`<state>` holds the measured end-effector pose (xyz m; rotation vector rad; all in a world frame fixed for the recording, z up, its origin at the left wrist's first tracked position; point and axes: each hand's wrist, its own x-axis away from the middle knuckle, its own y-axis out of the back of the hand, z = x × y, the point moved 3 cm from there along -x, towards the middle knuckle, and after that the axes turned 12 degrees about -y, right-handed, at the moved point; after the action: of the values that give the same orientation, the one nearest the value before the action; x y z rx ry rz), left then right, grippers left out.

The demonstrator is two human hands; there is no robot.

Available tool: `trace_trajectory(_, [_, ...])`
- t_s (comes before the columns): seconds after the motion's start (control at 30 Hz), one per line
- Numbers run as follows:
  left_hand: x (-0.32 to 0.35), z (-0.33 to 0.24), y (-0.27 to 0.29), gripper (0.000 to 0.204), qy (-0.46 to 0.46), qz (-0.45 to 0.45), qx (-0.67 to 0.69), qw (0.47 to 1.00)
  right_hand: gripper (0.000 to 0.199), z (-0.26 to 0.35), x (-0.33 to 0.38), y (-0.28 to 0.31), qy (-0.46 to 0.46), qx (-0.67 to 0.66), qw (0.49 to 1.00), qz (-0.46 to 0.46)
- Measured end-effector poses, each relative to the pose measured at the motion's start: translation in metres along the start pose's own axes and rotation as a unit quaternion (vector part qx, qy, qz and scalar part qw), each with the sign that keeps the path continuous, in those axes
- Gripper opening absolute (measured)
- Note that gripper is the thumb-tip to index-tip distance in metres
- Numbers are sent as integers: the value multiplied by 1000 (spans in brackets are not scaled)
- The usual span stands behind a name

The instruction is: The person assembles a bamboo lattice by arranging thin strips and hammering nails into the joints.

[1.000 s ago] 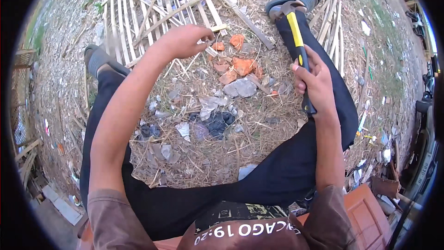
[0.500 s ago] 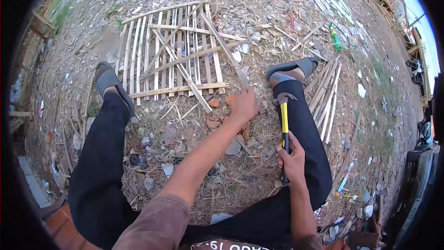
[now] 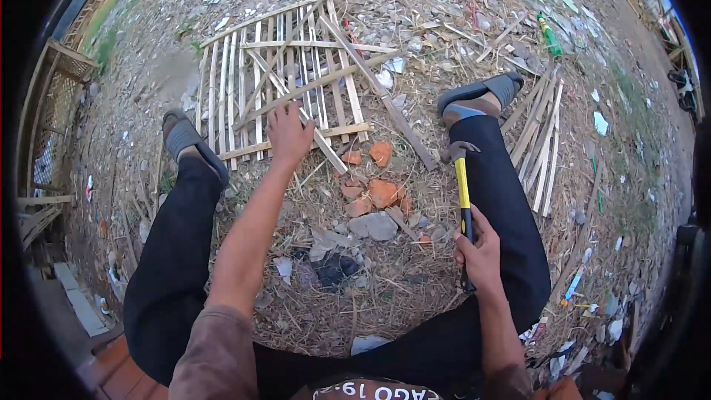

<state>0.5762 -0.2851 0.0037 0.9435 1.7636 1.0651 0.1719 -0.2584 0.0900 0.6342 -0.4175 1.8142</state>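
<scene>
My left hand (image 3: 289, 133) lies over the near part of a slatted wooden frame (image 3: 278, 148), fingers stretched forward and a little apart. It touches or hovers just above a loose diagonal slat (image 3: 326, 152) there; exact contact is hard to tell. More loose slats lie crosswise on the frame, and a longer strip (image 3: 400, 120) slants off its right side onto the ground. In my right hand (image 3: 480, 250), a claw hammer (image 3: 464, 185) with a yellow and black handle is held by its lower grip. Its metal head points away from me, beside my right shin.
Orange brick pieces (image 3: 383, 193) and grey stones (image 3: 374, 226) lie between my legs. A pile of wooden strips (image 3: 539, 141) rests right of my right foot, with a green bottle (image 3: 549, 37) beyond. Litter and dry grass cover the ground; a wood-and-mesh structure (image 3: 55, 118) stands at left.
My left hand has let go of the long strip at right and moved left over the frame. That strip now lies on the ground. My right hand keeps the hammer.
</scene>
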Motion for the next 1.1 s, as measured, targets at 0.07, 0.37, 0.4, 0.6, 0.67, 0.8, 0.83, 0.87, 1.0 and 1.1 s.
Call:
trace_trajectory(0.07, [2, -16, 3, 40, -104, -4, 51, 993, 61, -3, -2, 0, -11, -14, 1000, 2])
trace_trajectory(0.37, [-11, -157, -69, 62, -32, 123, 151, 980, 59, -4, 0, 0, -7, -32, 999, -31])
trace_trajectory(0.4, [-13, -166, -75, 63, -6, 128, 139, 982, 58, -3, -1, 0, -8, -26, 999, -35])
trace_trajectory(0.6, [-16, -183, -98, 72, 189, 109, 168, 961, 58, -11, -4, 4, -4, -25, 999, -34])
trace_trajectory(0.67, [-21, -172, -95, 69, 245, 142, 214, 935, 58, -10, -4, 3, -5, -16, 999, -30])
trace_trajectory(0.8, [-17, -137, -84, 47, 211, 109, 435, 868, 58, -7, 0, -5, 15, -28, 999, -7])
trace_trajectory(0.83, [-12, -143, -68, 40, 224, 120, 551, 795, 57, -8, 1, 1, 27, -21, 999, -19])
trace_trajectory(0.87, [-8, -148, -44, 34, 233, 128, 652, 710, 56, -8, 2, 4, 40, -17, 999, -26])
trace_trajectory(1.0, [43, -146, 20, 36, 194, 189, 732, 625, 53, 5, 16, 1, 77, -15, 996, -48])
trace_trajectory(1.1, [93, -148, 32, 39, 118, 137, 708, 683, 46, 3, 17, -6, 88, 1, 995, -52])
